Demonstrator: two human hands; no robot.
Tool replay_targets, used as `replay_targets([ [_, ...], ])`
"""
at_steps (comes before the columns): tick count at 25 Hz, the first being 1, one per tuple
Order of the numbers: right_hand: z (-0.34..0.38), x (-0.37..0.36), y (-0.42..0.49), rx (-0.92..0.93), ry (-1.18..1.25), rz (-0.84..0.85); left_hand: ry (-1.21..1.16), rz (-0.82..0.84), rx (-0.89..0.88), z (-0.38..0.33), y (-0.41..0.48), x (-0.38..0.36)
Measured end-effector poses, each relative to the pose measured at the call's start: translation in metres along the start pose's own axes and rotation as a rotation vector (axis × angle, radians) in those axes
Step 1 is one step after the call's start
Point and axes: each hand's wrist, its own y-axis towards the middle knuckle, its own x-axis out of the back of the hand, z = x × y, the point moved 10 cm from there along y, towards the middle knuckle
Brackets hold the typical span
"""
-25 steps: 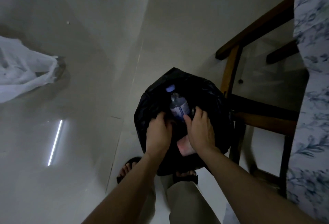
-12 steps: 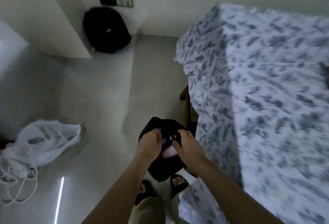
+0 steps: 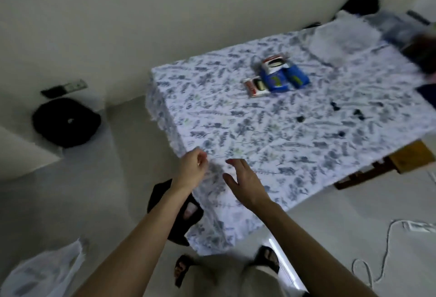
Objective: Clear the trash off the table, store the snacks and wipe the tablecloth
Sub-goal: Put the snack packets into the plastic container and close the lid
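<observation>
The table wears a white tablecloth [image 3: 236, 131] with a blue leaf print. On its far middle lie blue snack boxes [image 3: 284, 79] and red-and-white snack boxes [image 3: 256, 87]. Several small dark scraps [image 3: 335, 106] are scattered to the right of them. My left hand [image 3: 192, 170] hovers at the near corner with fingers loosely curled and nothing in it. My right hand [image 3: 244, 182] is over the cloth with fingers spread, holding nothing. The black trash bag [image 3: 162, 193] sits on the floor below the corner, partly hidden by my left forearm.
A white plastic bag [image 3: 42, 275] lies on the floor at lower left. A round black object [image 3: 67, 122] sits by the wall. A white cloth [image 3: 339, 37] and dark items are at the table's far right. A white cable [image 3: 387, 245] trails on the floor. A wooden chair [image 3: 405, 157] pokes out.
Both hands have let go of the black bag and risen to the table's near corner. My view swung up from the bag to the tabletop.
</observation>
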Motion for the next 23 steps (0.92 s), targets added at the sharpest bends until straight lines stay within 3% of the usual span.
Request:
replay_targets([
  [7,-0.148,0.127,-0.038,-0.139,0.033,-0.112,0.129,0.169,-0.046,-0.102,-0.002,-0.141],
  [14,-0.269,0.217,-0.040,-0.157,0.050,-0.070,0.150,0.141,-0.042,-0.177,0.019,-0.261],
  [23,-0.347,0.275,0.016,-0.158,0.034,-0.017,0.130,0.094,-0.039,-0.219,0.108,-0.313],
])
